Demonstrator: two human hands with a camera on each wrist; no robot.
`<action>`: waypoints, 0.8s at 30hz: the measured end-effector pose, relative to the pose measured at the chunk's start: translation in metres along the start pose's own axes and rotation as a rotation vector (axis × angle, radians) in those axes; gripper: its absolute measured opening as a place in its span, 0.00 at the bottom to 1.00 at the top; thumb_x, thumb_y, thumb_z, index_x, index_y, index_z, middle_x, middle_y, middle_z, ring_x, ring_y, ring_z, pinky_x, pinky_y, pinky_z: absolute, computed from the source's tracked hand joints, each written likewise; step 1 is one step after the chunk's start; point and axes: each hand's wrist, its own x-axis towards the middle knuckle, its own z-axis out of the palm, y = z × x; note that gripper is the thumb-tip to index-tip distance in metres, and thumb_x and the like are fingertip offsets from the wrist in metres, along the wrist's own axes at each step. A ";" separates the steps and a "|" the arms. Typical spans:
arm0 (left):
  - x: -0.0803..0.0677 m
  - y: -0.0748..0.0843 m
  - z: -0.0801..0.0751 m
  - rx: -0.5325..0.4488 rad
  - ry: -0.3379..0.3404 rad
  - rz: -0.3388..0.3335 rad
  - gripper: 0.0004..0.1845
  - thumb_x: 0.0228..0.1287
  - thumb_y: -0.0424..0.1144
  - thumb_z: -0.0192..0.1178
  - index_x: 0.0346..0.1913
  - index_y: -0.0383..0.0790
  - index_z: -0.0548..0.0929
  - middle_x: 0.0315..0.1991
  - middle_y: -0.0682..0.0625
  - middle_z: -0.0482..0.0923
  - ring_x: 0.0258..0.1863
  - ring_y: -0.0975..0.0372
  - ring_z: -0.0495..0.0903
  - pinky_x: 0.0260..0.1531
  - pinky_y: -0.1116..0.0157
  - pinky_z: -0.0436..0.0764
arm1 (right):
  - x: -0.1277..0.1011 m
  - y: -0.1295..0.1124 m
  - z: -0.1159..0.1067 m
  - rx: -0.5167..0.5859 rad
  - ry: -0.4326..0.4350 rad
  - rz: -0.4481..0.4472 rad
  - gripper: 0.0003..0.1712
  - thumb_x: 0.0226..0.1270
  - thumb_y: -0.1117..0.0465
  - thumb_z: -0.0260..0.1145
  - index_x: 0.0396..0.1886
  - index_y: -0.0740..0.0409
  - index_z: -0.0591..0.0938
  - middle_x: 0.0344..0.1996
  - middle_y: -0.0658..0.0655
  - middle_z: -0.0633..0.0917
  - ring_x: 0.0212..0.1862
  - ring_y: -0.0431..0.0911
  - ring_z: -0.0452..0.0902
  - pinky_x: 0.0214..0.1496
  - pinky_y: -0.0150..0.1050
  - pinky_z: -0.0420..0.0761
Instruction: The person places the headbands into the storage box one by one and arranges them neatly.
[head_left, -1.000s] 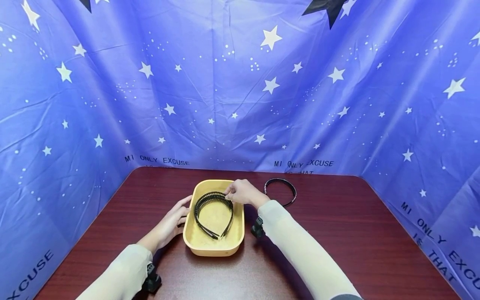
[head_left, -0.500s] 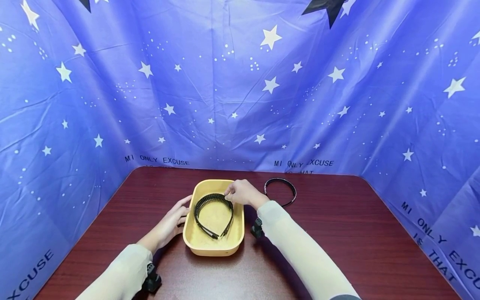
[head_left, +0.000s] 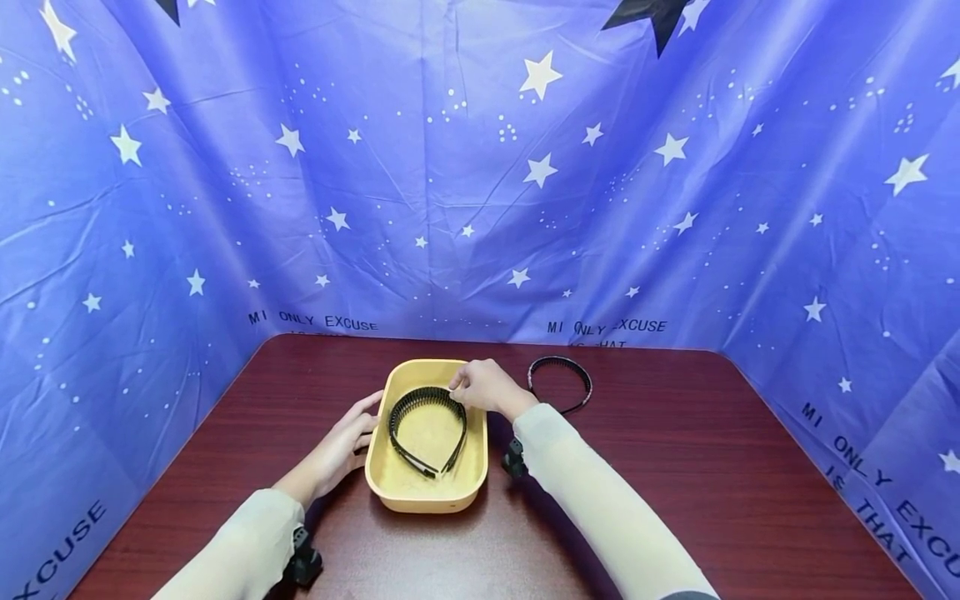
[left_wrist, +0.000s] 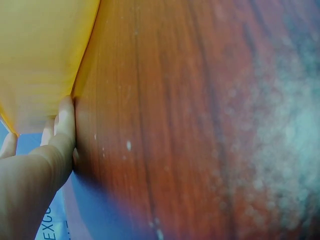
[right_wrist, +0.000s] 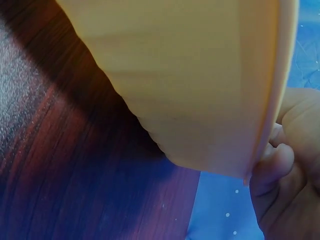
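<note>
A yellow tray (head_left: 397,492) sits near the surface's (head_left: 675,500) centre. At its nine o'clock the left hand (head_left: 341,448) rests straight fingers against the wall, its grip loose and holding nothing. Inside lies a black toothed headband (head_left: 420,407); the right hand's (head_left: 486,387) grip pinches its top at one o'clock. Farther, at two o'clock, lies a second headband (head_left: 561,365).

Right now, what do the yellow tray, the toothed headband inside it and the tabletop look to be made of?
The yellow tray looks like moulded plastic: smooth matte walls, rounded corners. The toothed headband, touched by the right hand, seems to be black plastic, thin with comb teeth. The tabletop shows reddish wood grain with a slight sheen, possibly laminate.
</note>
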 end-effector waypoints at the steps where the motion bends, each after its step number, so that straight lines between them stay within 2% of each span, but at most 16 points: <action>1: 0.000 0.000 0.000 0.001 0.000 0.001 0.33 0.74 0.39 0.45 0.79 0.52 0.53 0.67 0.34 0.67 0.61 0.49 0.72 0.54 0.52 0.75 | 0.000 0.000 0.000 -0.004 0.003 -0.004 0.05 0.66 0.60 0.69 0.39 0.55 0.88 0.22 0.44 0.86 0.24 0.34 0.81 0.49 0.39 0.80; 16: 0.000 0.000 0.000 0.000 0.002 -0.001 0.32 0.75 0.40 0.45 0.79 0.52 0.53 0.65 0.33 0.69 0.60 0.49 0.72 0.54 0.52 0.75 | 0.001 0.004 0.001 0.019 0.026 -0.016 0.07 0.66 0.57 0.69 0.39 0.55 0.87 0.24 0.43 0.85 0.26 0.34 0.80 0.50 0.40 0.79; 20: 0.000 0.000 0.000 0.002 0.002 0.000 0.32 0.75 0.40 0.45 0.79 0.52 0.53 0.65 0.33 0.69 0.61 0.48 0.72 0.54 0.52 0.75 | 0.002 0.010 0.002 0.048 0.043 -0.042 0.08 0.65 0.56 0.70 0.39 0.54 0.87 0.24 0.43 0.85 0.27 0.35 0.79 0.44 0.37 0.79; 24: -0.001 0.000 0.000 0.007 0.000 0.003 0.32 0.75 0.40 0.45 0.79 0.52 0.53 0.65 0.33 0.68 0.62 0.47 0.71 0.54 0.52 0.75 | 0.002 0.013 0.002 0.100 0.050 -0.056 0.08 0.64 0.56 0.70 0.39 0.55 0.87 0.22 0.43 0.84 0.25 0.36 0.80 0.32 0.34 0.78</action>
